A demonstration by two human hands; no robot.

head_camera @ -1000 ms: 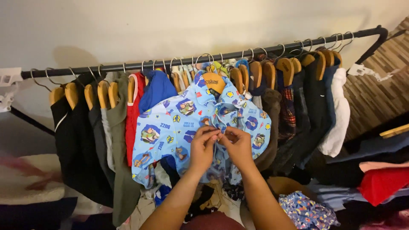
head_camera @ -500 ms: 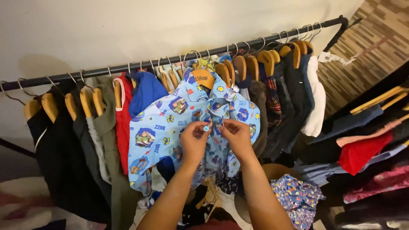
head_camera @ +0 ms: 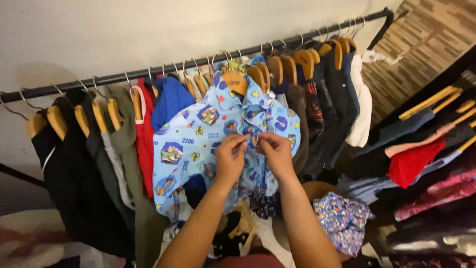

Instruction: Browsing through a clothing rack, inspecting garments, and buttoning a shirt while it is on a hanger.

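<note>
The left hand (head_camera: 229,161) and the right hand (head_camera: 275,154) meet at the front placket of a light blue cartoon-print shirt (head_camera: 198,144), each with fingers pinched together on an edge of the cloth just below the collar, fingertips almost touching one another; this looks like the grip used for working a small button, though the button itself is too small to make out. Both forearms rise from the bottom of the view, so the shirt front sits square to the person at chest height. The shirt hangs on a wooden hanger (head_camera: 234,82) hooked near the middle of a black clothes rail (head_camera: 148,74), which keeps the garment spread and taut enough for both hands to work on it without holding its weight. Toward the left end of the rail hang black and grey garments (head_camera: 74,178), an olive one, a red top (head_camera: 144,144) and a blue piece, each on its own wooden hanger. Toward the right end hang dark navy shirts (head_camera: 332,109) and a white garment (head_camera: 361,109), packed close together. Below the hands lies a patterned cloth (head_camera: 342,221), and a second rack of clothes (head_camera: 431,159) with a red item stands at the right edge.
</note>
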